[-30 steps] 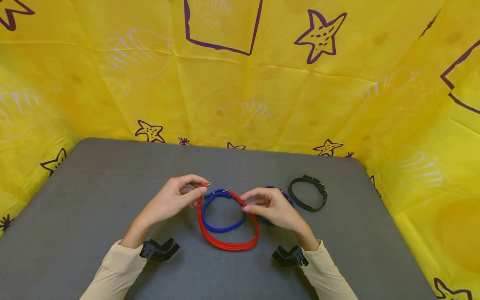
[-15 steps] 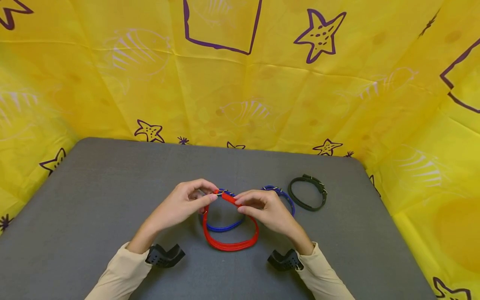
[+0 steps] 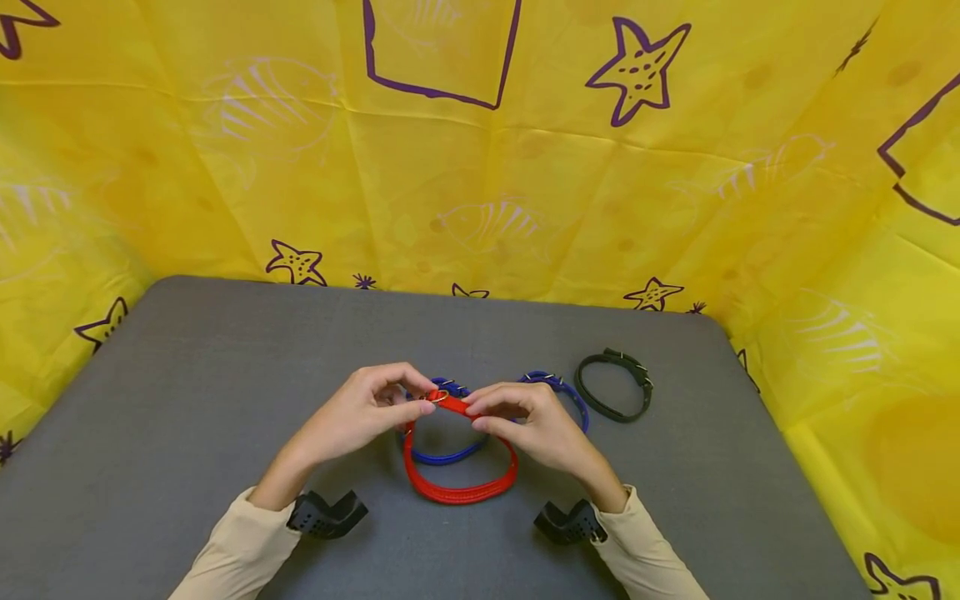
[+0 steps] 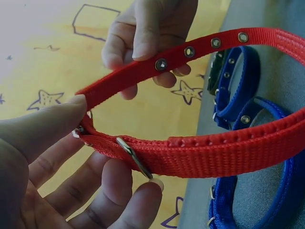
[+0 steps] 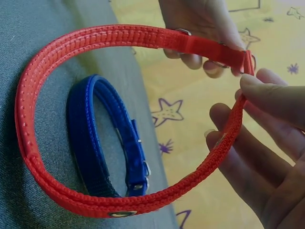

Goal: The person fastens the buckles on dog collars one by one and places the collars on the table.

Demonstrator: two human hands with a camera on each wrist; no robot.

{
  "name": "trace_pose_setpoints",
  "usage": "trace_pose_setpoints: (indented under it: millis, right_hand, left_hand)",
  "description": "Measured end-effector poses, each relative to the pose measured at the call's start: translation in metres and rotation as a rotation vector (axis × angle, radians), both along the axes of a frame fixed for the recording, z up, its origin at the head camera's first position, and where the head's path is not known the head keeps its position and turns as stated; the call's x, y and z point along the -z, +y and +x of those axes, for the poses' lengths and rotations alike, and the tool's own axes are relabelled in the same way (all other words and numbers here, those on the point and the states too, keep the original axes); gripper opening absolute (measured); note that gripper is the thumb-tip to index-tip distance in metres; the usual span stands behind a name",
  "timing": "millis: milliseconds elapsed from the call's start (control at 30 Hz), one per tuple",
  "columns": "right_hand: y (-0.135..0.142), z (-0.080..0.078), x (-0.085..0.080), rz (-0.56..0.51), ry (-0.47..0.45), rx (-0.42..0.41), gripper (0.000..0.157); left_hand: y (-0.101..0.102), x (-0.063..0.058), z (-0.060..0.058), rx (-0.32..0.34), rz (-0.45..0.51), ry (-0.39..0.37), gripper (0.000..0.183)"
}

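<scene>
A red collar (image 3: 461, 495) hangs in a loop above the table, held between both hands. My left hand (image 3: 360, 412) pinches its buckle end between thumb and fingers; a metal ring (image 4: 134, 157) sits on the strap there. My right hand (image 3: 540, 421) pinches the other end, a strap with several metal eyelets (image 4: 189, 51). That strap's tip (image 4: 88, 98) meets the buckle under my left thumb, and how far it passes through is hidden by the fingers. Behind the red loop, a blue collar (image 3: 446, 459) lies fastened on the table.
A second blue collar (image 3: 579, 406), partly behind my right hand, lies to the right. Beyond it is a dark collar (image 3: 617, 358), buckled in a ring. The grey table (image 3: 225, 350) ends at a yellow patterned cloth (image 3: 420, 183) at the back and sides.
My left hand has moved right with the buckle end, and the two collar ends, apart at first, now meet. The right hand has shifted slightly left and down.
</scene>
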State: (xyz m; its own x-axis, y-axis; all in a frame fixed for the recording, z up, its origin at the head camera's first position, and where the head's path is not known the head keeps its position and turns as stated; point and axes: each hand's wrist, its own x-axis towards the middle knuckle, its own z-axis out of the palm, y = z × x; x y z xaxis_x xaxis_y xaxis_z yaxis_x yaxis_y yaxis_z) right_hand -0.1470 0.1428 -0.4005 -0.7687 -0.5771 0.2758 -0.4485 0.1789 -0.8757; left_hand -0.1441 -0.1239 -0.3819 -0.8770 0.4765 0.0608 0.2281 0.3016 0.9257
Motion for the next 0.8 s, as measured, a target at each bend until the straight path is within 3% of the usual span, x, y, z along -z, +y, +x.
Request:
trace_pose_setpoints:
  millis: [333,800]
  right_hand:
    - [-0.0004,0.0001,-0.0014,-0.005,0.01,-0.009,0.012]
    - [0.0006,0.0016,-0.0029,0.057,0.087,0.001,0.011]
  left_hand:
    - [0.0011,0.002,0.0003,0.026,0.014,0.029,0.007]
    - [0.004,-0.0002,0.0018,-0.005,-0.03,0.004,0.014]
